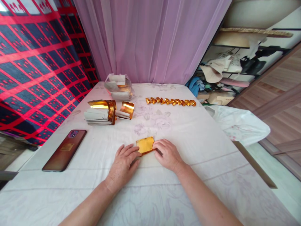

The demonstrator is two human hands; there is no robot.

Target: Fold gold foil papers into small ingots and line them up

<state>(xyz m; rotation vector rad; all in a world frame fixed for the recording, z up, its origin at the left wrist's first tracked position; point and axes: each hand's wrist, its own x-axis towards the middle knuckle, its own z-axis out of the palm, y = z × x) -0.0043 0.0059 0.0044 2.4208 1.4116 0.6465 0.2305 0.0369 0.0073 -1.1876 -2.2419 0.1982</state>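
Note:
A small folded sheet of gold foil paper [145, 145] lies on the table between my two hands, its shiny face up. My left hand [125, 161] rests on the cloth with its fingers stretched out, the fingertips touching the sheet's left edge. At the opposite edge, the curled fingers of my right hand [168, 154] pinch the paper's right end. Beyond it stand a bent stack of foil-faced paper [100, 116] and a smaller bundle of foil sheets [127, 110]. A row of folded gold pieces [170, 101] lies at the back right.
A phone [64, 151] lies face down at the left. A clear plastic bag of paper [118, 86] sits at the table's back. The table [195, 138] has a pale flowered cloth. A purple curtain [150, 40] hangs behind; a shelf with a cap [213, 72] stands right.

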